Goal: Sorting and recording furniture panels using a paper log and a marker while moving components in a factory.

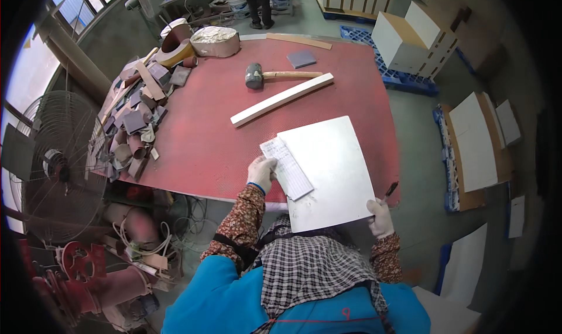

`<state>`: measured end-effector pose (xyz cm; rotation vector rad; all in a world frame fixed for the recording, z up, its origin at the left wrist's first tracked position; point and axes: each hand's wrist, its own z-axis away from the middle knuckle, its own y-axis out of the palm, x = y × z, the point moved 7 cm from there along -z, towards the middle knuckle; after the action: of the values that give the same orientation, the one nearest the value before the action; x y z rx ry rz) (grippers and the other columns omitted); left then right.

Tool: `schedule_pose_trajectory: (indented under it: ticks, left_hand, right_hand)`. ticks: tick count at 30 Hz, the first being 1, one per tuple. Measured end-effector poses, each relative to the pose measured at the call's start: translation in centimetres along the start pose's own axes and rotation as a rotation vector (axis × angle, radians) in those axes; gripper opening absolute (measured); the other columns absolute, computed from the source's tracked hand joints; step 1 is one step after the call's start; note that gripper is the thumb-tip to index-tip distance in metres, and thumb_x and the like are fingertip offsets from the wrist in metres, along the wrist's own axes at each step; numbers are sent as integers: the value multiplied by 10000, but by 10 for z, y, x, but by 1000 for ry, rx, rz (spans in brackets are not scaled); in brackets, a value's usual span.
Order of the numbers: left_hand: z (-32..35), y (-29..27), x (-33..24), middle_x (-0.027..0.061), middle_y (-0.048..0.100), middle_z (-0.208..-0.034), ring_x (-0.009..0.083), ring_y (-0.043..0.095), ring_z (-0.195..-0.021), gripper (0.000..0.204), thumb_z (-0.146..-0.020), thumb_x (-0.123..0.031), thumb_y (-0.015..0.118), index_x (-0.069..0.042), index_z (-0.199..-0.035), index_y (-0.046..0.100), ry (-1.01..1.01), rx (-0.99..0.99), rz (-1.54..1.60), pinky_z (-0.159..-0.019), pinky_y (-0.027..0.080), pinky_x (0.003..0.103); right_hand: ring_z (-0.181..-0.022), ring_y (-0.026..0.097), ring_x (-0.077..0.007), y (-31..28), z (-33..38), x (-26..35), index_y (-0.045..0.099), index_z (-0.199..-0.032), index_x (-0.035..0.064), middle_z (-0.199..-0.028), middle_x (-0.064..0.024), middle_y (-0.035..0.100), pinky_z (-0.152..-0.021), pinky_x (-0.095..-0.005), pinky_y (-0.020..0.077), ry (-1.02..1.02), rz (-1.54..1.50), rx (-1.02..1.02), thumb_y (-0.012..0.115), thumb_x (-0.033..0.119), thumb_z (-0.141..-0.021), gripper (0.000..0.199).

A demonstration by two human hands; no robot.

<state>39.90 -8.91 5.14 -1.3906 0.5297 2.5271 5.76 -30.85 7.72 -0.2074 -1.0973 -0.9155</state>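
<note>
My left hand [261, 173], in a white glove, is closed on the edge of a lined paper slip [287, 169] with handwriting. The slip lies over the left part of a white rectangular board [333, 167]. My right hand [380, 217], gloved too, grips the board's near right corner. A dark pen [391, 189] sticks up from that same hand. The board's near edge is close to my body, at the front of the red table. Farther in lie a white strip [282, 100] and a mallet [255, 76] with a black head and wooden handle.
Sanding blocks and scraps [134, 120] crowd the red table's [199, 141] left side. A grey pad [301, 59] and a wrapped roll [215, 41] lie toward the back. A fan [57, 164] stands left. White panels [404, 44] sit on blue pallets [404, 79] at right. Another person [257, 3] stands beyond.
</note>
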Motion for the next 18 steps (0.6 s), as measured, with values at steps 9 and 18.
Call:
schedule_pose_trajectory:
  ticks: [9, 18]
  left_hand:
    - [-55, 9, -2, 0, 504, -749, 95, 490, -549, 182, -902, -62, 579, -5, -1074, 563, -119, 2, 70, -443, 434, 232]
    - [-75, 121, 13, 143, 654, -1029, 170, 636, -841, 365, -961, -163, 623, 101, -1204, 553, -65, 167, -192, -706, 550, 300]
  right_hand:
    - [-527, 487, -38, -74, 9, 32, 651, -1062, -19, -797, -1, 651, -429, -198, 325, -144, -98, -188, 647, 231, -903, 296]
    - [-508, 456, -29, -69, -45, 45, 646, -1070, -2, -787, 19, 644, -431, -184, 315, -31, -80, 52, 649, 259, -906, 308]
